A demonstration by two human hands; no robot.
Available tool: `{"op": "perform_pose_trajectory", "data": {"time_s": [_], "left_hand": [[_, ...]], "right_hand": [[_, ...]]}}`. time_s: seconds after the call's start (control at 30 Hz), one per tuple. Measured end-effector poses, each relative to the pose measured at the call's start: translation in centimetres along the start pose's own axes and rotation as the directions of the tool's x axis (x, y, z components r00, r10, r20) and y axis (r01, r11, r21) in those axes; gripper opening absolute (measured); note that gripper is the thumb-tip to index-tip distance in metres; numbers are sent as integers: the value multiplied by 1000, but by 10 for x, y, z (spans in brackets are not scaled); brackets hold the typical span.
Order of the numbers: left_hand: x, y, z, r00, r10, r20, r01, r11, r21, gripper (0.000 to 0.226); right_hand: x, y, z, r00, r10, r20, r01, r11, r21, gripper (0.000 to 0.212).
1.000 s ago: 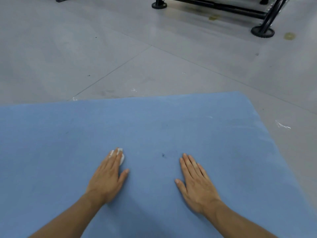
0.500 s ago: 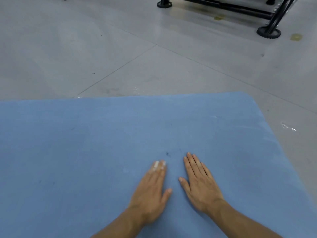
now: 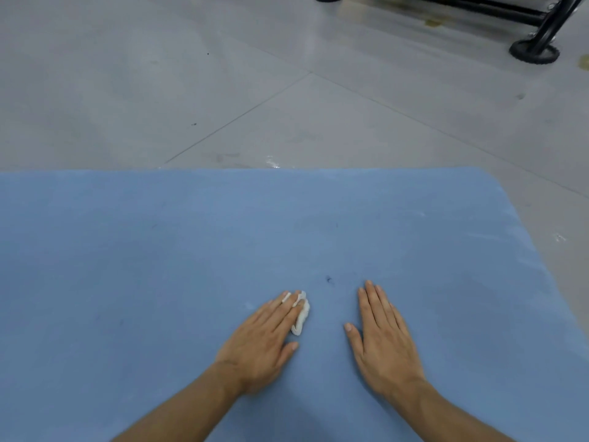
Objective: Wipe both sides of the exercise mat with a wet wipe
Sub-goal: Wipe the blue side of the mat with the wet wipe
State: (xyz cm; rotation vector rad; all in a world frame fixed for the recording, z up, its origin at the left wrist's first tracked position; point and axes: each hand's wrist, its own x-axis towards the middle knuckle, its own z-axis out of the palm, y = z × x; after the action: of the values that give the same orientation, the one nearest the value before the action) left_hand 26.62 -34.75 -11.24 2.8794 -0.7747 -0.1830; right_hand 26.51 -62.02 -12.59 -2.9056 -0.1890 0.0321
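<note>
Grey floor (image 3: 159,74) open across the upper frame, blue exercise mat (image 3: 143,266) filling the lower frame, far edge mid-frame, right hand (image 3: 384,341) flat on it, fingers straight, left hand (image 3: 259,341) pressing wet wipe (image 3: 303,315) under straight fingers, lower centre.

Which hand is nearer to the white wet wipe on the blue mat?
Left. The left hand presses the wet wipe onto the exercise mat with straight fingers. The right hand rests flat on the mat, to the right of the wipe, not touching it.
</note>
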Motion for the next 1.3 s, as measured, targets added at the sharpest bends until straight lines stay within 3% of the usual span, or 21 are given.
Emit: {"op": "perform_pose_trajectory", "data": {"time_s": [0.33,0.53,0.67,0.83,1.03,1.3], "left_hand": [[-48,-60,-7,956,-292,-1,291,952,-97,72],[-91,-85,-18,904,-426,-28,420,901,-111,71],[-119,-96,-22,854,-520,-23,512,847,-143,73],[-149,-100,-30,792,-610,31,605,777,-174,76],[-180,-87,-31,745,-667,14,657,729,-193,83],[-198,-73,-37,723,-691,-8,668,702,-246,64]], "right_hand": [[17,-25,-1,998,-40,40,39,999,16,74],[38,-69,0,964,-240,119,231,970,79,73],[45,-100,-1,942,-280,187,261,958,119,72],[47,-136,2,877,-420,232,390,906,165,72],[44,-176,-2,807,-513,294,447,855,263,79],[33,-216,1,670,-670,318,580,741,338,66]]}}
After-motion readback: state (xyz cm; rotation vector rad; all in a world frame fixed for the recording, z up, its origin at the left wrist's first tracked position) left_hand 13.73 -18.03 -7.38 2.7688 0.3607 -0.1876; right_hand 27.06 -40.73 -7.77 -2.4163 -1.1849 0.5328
